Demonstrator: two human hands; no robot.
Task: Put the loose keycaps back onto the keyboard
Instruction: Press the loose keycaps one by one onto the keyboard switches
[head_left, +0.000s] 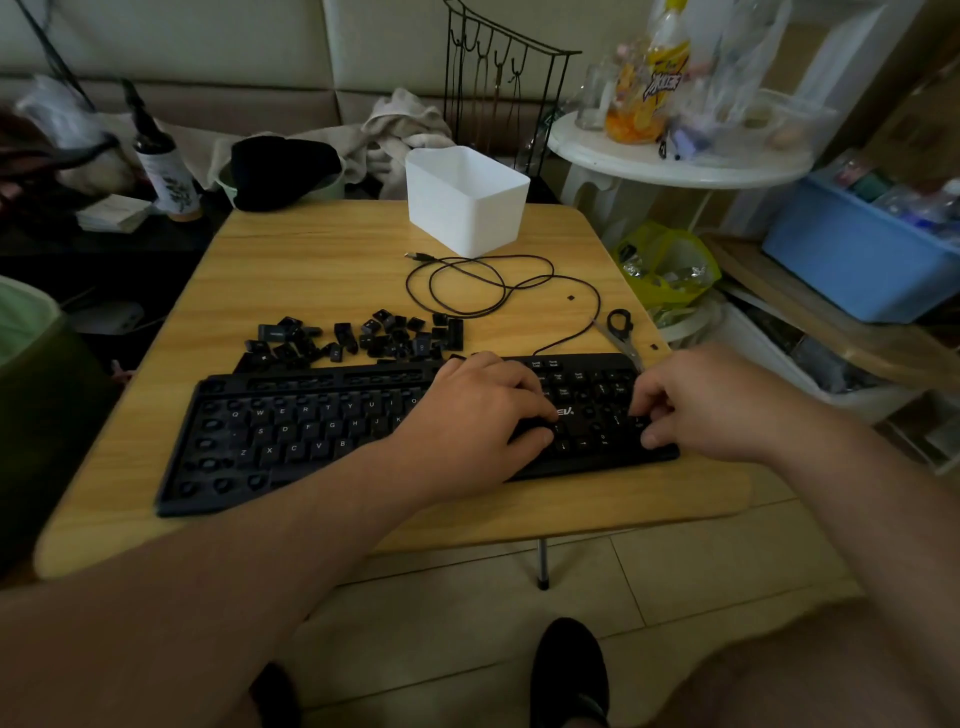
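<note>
My left hand (475, 410) and right hand (711, 405) curl fingertips down on the keyboard (291, 436), whether pinching anything I can't tell | loose keycaps (363, 338) heaped behind it on the tabletop (322, 260)

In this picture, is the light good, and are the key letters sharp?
Head view: dim and underexposed; letters on the keyboard read faintly, the loose keycaps merge into dark shapes, both hands look soft, and wide-angle distortion bends the table edges.

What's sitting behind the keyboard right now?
Behind the keyboard lies a pile of loose keycaps, with its coiled cable, scissors and a white bin farther back. The left hand hides part of the back edge.
</note>
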